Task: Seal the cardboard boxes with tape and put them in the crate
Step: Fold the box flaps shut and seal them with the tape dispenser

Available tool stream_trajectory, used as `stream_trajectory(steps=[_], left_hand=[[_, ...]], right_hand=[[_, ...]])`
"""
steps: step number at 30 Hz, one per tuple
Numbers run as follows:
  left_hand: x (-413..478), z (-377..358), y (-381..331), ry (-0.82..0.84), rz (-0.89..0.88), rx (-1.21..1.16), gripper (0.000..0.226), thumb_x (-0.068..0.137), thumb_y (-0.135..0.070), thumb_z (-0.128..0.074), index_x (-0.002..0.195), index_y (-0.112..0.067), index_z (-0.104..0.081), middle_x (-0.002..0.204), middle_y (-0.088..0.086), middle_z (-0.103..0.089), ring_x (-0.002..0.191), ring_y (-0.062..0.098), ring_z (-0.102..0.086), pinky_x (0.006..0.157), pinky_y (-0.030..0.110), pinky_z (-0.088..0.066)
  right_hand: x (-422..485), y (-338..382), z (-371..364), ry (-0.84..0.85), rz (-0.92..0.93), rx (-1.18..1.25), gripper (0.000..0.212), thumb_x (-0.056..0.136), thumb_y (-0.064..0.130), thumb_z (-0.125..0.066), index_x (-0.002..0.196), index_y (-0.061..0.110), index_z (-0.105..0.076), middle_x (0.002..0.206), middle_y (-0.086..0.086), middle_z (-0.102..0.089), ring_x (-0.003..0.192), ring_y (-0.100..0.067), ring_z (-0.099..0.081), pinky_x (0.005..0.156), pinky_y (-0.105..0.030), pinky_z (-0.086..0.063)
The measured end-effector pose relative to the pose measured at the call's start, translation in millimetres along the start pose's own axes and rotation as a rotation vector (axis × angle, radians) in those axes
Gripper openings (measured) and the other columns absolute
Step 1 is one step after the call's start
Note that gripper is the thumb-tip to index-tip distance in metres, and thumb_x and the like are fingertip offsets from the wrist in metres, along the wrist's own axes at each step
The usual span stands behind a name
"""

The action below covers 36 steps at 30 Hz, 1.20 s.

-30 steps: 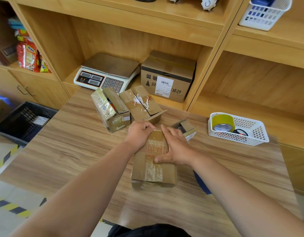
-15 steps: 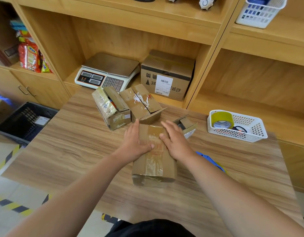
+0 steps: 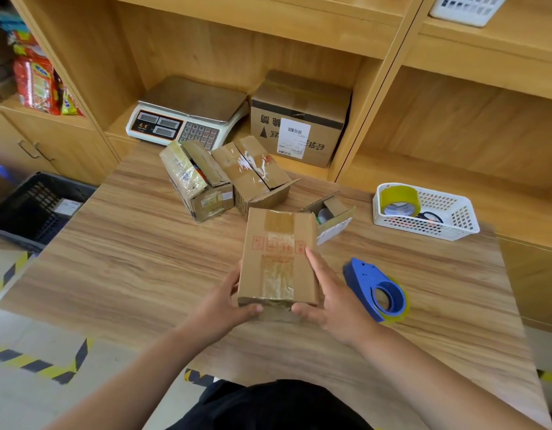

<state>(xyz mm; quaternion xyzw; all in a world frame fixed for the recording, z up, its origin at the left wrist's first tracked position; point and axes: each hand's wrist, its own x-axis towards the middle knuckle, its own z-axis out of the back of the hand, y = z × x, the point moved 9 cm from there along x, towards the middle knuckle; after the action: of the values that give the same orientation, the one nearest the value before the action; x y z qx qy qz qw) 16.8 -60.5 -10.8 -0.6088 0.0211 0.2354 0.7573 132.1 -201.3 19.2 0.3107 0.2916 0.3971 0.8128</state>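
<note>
A small cardboard box (image 3: 279,252) with a strip of tape down its closed top lies on the wooden table (image 3: 138,262). My left hand (image 3: 223,305) grips its near left side, thumb at the front edge. My right hand (image 3: 330,297) grips its near right side. A blue tape dispenser (image 3: 375,288) lies on the table just right of my right hand. Behind the box stand three more cardboard boxes with loose flaps: one wrapped in tape (image 3: 195,181), one with white marks (image 3: 256,175) and a small open one (image 3: 332,215). The dark crate (image 3: 35,206) sits on the floor at the left.
A white basket (image 3: 454,218) holding a yellow tape roll (image 3: 398,197) stands at the table's right. On the shelf behind are a weighing scale (image 3: 187,116) and a larger labelled carton (image 3: 299,119). Snack packets (image 3: 38,82) fill the left shelf. Striped floor tape (image 3: 48,367) marks the floor.
Both hands slid from the top of the box back to its near sides. The blue tape dispenser, earlier hidden under my right arm, now shows in full.
</note>
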Motion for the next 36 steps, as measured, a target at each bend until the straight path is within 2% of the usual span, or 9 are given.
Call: stream_trajectory(steps=[5,9,11,14,17,22,28,32,36], left_hand=[[1.0,11.9,-13.5,-0.082,0.032,0.084,0.074,0.070,-0.064,-0.069,0.133,-0.040,-0.039,0.100,-0.040,-0.060,0.095,-0.023,-0.052,0.077,0.005,-0.045],[-1.0,33.2,-33.6,-0.243,0.055,0.245,0.036,0.083,-0.055,-0.061,0.115,-0.042,-0.051,0.092,-0.023,-0.065,0.087,-0.006,-0.060,0.076,0.024,-0.053],[0.5,44.4,-47.1,-0.320,0.060,0.324,0.024,0.085,-0.057,-0.056,0.098,-0.037,-0.058,0.081,-0.015,-0.067,0.077,-0.001,-0.061,0.067,0.025,-0.052],[8.4,56.2,-57.6,-0.385,0.086,0.379,0.043,0.084,-0.064,-0.047,0.084,-0.025,-0.065,0.074,-0.004,-0.068,0.068,0.009,-0.062,0.061,0.029,-0.048],[19.1,64.1,-56.8,-0.405,0.132,0.396,0.052,0.085,-0.068,-0.041,0.075,-0.022,-0.063,0.068,-0.003,-0.066,0.065,0.011,-0.061,0.056,0.028,-0.044],[40.7,68.7,-50.8,-0.375,0.154,0.434,0.063,0.089,-0.069,-0.031,0.081,-0.017,-0.065,0.073,-0.002,-0.067,0.069,0.013,-0.061,0.061,0.029,-0.045],[54.4,59.6,-41.1,-0.314,0.129,0.344,0.048,0.092,-0.062,-0.035,0.095,-0.022,-0.061,0.083,-0.007,-0.065,0.081,0.015,-0.061,0.073,0.032,-0.048],[62.1,55.1,-34.7,-0.293,0.143,0.421,0.048,0.088,-0.067,-0.040,0.102,-0.023,-0.054,0.077,-0.008,-0.062,0.073,0.014,-0.060,0.066,0.031,-0.044],[73.5,51.5,-26.6,-0.242,0.161,0.559,0.057,0.086,-0.070,-0.039,0.105,-0.018,-0.053,0.072,-0.006,-0.057,0.074,0.020,-0.061,0.058,0.030,-0.039]], right_hand=[[10.4,8.5,3.1,-0.084,0.042,0.045,0.095,0.076,0.080,-0.044,0.149,0.044,0.006,0.159,0.016,-0.007,0.145,-0.001,-0.010,0.117,-0.042,-0.026],[21.3,21.0,18.6,-0.149,0.033,0.018,0.087,0.078,0.081,-0.035,0.150,0.039,-0.009,0.154,0.012,-0.030,0.139,-0.007,-0.032,0.109,-0.040,-0.037],[27.7,30.4,28.6,-0.191,-0.005,0.060,0.079,0.081,0.076,-0.037,0.148,0.036,-0.024,0.136,0.010,-0.052,0.124,-0.010,-0.049,0.102,-0.038,-0.044],[39.2,36.8,40.3,-0.236,-0.081,0.022,0.059,0.089,0.061,-0.040,0.141,0.033,-0.039,0.099,0.006,-0.064,0.101,-0.013,-0.058,0.091,-0.034,-0.046],[53.2,35.3,43.8,-0.240,-0.134,-0.037,0.051,0.093,0.057,-0.039,0.135,0.028,-0.046,0.108,-0.001,-0.066,0.105,-0.015,-0.058,0.091,-0.035,-0.045],[75.3,23.2,47.0,-0.269,-0.209,-0.041,0.051,0.092,0.061,-0.039,0.121,0.023,-0.056,0.115,0.003,-0.063,0.107,-0.017,-0.057,0.089,-0.035,-0.046],[87.3,10.6,49.5,-0.229,-0.303,0.015,0.051,0.094,0.059,-0.037,0.116,0.018,-0.056,0.105,0.000,-0.062,0.104,-0.022,-0.058,0.084,-0.033,-0.046],[90.4,-1.3,40.9,-0.194,-0.377,0.022,0.060,0.095,0.060,-0.033,0.131,0.016,-0.051,0.133,-0.004,-0.054,0.123,-0.025,-0.049,0.088,-0.029,-0.037],[87.9,-25.6,27.1,-0.175,-0.460,0.003,0.062,0.094,0.063,-0.029,0.112,0.012,-0.058,0.107,-0.005,-0.062,0.107,-0.028,-0.057,0.085,-0.034,-0.044]])
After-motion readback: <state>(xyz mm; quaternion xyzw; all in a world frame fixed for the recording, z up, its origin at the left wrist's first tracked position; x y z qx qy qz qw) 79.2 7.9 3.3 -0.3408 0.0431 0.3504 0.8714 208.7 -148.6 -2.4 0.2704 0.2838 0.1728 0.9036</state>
